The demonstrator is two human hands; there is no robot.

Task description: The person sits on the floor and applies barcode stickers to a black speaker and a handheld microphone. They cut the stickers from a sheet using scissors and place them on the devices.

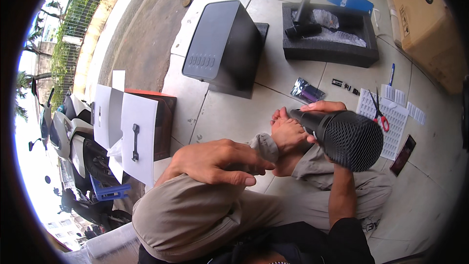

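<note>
1. The right hand (324, 106) is gripping a black microphone (352, 139), mesh head angled toward the lower right; most of its palm is hiding behind the microphone, so I can't quite tell how tightly the fingers are wrapping.
2. The microphone is hovering over the lap, appearing just beside the bare feet (289, 134).
3. The left hand (220, 160) is resting by the raised knee, fingers loosely extended, holding nothing.
4. Red-handled scissors (378, 112) are lying on a printed sheet (394, 136) to the right.
5. A black foam tray (332, 55) is sitting farther off, cradling dark cylindrical pieces (303, 30).
</note>
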